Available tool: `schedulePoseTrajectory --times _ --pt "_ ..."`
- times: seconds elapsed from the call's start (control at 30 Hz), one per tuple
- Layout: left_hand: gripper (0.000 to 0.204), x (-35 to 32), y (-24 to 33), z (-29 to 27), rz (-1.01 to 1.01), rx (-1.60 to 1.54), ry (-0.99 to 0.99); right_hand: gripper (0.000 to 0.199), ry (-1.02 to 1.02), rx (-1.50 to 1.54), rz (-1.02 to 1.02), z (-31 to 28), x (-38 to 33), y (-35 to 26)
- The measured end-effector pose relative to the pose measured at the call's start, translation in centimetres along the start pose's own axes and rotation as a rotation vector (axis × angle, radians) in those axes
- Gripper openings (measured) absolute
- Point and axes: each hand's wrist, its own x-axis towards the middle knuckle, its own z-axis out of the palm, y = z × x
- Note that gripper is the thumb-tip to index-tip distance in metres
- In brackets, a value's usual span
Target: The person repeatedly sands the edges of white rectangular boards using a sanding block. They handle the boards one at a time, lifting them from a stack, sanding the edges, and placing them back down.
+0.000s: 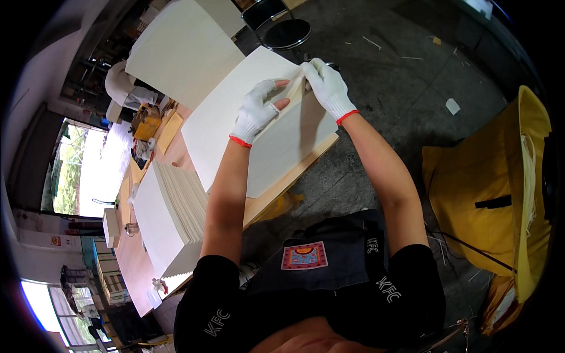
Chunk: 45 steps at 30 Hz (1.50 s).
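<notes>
A large block of white sheets [271,162], paper or thin board, lies on the wooden table. My left hand [256,110], in a white knit glove with a red cuff, rests against its upper edge. Bare fingertips and thumb stick out of that glove, spread apart. At the block's far right corner, my right hand [327,88], gloved the same way, has its fingers bent over the edges of lifted sheets and pinches them. Between the hands the sheets' edges rise in a tan, curved fold. How many sheets are lifted, I cannot tell.
A staggered white stack [168,217] stands nearer on the table [134,267]; another tall pale stack [182,56] stands behind. A yellow box [145,122] sits at the left. A person [120,85] bends beyond it. A black stool [286,34] and a big yellow fabric bag [479,188] stand on the floor.
</notes>
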Motion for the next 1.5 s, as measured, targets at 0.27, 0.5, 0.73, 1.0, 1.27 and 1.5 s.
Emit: schedulePoseTrajectory --times 0.27,0.5,0.73,1.0,1.27,1.5 --pt "0.046 -0.2 0.5 -0.1 -0.039 -0.033 -0.02 0.051 0.0 -0.016 -0.007 0.1 0.1 0.1" --pt "0.036 -0.8 2.4 0.3 -0.043 0.043 0.105 0.054 -0.009 -0.154 -0.04 0.3 0.3 0.0" --pt "0.03 -0.5 1.9 0.7 -0.09 0.171 0.065 0.049 -0.007 -0.134 -0.032 0.5 0.7 0.5" --pt "0.033 -0.4 2.2 0.6 -0.197 0.137 0.055 0.05 0.006 -0.108 -0.035 0.5 0.5 0.6" --pt "0.028 -0.6 1.4 1.0 0.147 0.165 0.218 0.054 -0.011 -0.195 -0.064 0.5 0.3 0.0" --pt "0.028 -0.7 2.1 0.8 -0.021 0.225 0.078 0.051 0.008 -0.203 -0.058 0.8 0.5 0.5"
